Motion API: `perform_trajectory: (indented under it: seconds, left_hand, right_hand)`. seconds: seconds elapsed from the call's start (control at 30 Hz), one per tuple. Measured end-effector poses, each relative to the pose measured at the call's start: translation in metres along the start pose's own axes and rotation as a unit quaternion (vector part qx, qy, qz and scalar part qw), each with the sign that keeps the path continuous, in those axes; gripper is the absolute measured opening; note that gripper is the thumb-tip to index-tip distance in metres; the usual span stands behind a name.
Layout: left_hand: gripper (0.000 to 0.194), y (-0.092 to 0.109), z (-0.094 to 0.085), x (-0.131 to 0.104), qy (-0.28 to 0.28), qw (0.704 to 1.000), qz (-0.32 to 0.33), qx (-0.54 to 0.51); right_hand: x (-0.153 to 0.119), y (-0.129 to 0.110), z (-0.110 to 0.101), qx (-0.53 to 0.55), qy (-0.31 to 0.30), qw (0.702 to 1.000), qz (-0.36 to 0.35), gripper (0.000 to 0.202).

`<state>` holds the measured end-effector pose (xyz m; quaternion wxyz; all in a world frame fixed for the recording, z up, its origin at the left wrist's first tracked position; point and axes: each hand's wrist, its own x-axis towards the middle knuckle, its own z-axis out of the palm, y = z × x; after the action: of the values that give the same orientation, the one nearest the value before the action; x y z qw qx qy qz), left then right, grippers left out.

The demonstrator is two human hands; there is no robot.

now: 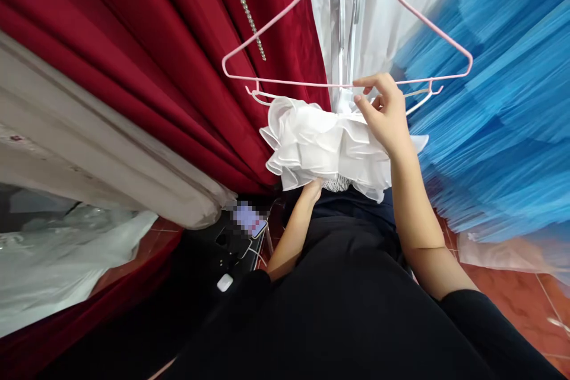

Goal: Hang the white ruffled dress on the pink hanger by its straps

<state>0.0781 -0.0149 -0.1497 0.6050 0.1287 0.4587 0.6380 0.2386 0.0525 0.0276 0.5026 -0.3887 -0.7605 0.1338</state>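
1. A white ruffled garment (323, 142) hung just below a pink hanger at the center of the scene, in front of the person's black top (347, 303). White straps (418, 105) met the hanger's small lower hooks on either side.

2. At 2 o'clock from the ruffles, the right hand (378, 107) was raised against the lower bar of the pink hanger (294, 82), forefinger at the bar. Its thumb and forefinger stood a little apart, with nothing seen between them; the other fingers were curled.

3. Near 6 o'clock, the left hand (314, 189) reached up to the garment's lower edge. Its fingers were mostly hidden, so how far they had closed, and on what, could not be told.

4. At 12 o'clock, a metal stand (347, 24) rose behind the hanger, before pale white fabric (401, 3).

5. Deep red drapes (191, 71) filled 10 o'clock, with a glittering strip (244, 3) at 11. Cream fabric (107, 136) fell at 9.

6. At 8 o'clock lay a phone (249, 219), its screen obscured; a small white case (225, 282) rested between 7 and 8.

7. Blue tulle (499, 89) swept across 2 to 3 o'clock, above a reddish tiled floor (507, 303) at 4.
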Motion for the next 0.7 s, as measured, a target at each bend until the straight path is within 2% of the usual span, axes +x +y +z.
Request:
perform_trajectory:
  seconds: [0.03,0.17,0.27,0.33,0.37,0.43,0.47,0.5,0.53,0.6,0.63,0.7]
  left_hand:
    - [0.036,0.001,0.001,-0.005,0.003,1.000,0.011,-0.024]
    - [0.044,0.014,0.009,-0.029,-0.049,0.998,0.043,-0.020]
    - [0.051,0.028,0.019,-0.043,-0.070,0.996,0.040,-0.032]
    - [0.044,0.036,0.024,-0.049,-0.072,0.996,0.035,-0.042]
    - [0.039,0.039,0.027,-0.051,-0.072,0.996,0.030,-0.047]
    - [0.031,0.048,0.033,-0.055,-0.075,0.995,0.019,-0.058]
    - [0.029,0.053,0.037,-0.057,-0.077,0.995,0.014,-0.064]
    - [0.028,0.058,0.040,-0.059,-0.080,0.994,0.007,-0.070]
    - [0.026,0.064,0.044,-0.061,-0.083,0.994,-0.001,-0.076]
    - [0.021,0.077,0.053,-0.067,-0.092,0.992,-0.018,-0.086]
    - [0.018,0.083,0.057,-0.070,-0.095,0.991,-0.025,-0.089]
    - [0.014,0.094,0.067,-0.077,-0.097,0.990,-0.032,-0.099]
  right_hand:
    - [0.003,0.004,0.002,-0.010,-0.007,1.000,0.001,0.026]
    - [0.020,0.020,0.004,-0.019,-0.021,1.000,-0.005,0.028]
    - [0.017,0.024,-0.003,-0.014,-0.009,1.000,-0.007,0.032]
    - [-0.005,0.023,-0.011,-0.029,0.053,0.998,0.009,0.035]
    - [-0.023,0.022,-0.015,-0.042,0.109,0.993,0.016,0.036]
    - [-0.072,0.022,-0.023,-0.064,0.252,0.964,0.061,0.037]
    - [-0.100,0.023,-0.026,-0.080,0.291,0.947,0.105,0.042]
    - [-0.128,0.024,-0.030,-0.090,0.253,0.950,0.157,0.050]
    - [-0.155,0.026,-0.032,-0.086,0.130,0.968,0.196,0.055]
    - [-0.196,0.031,-0.033,-0.057,-0.017,0.975,0.213,0.040]
    - [-0.208,0.035,-0.031,-0.041,-0.082,0.972,0.217,0.031]
    - [-0.217,0.043,-0.020,-0.027,-0.152,0.961,0.229,0.041]
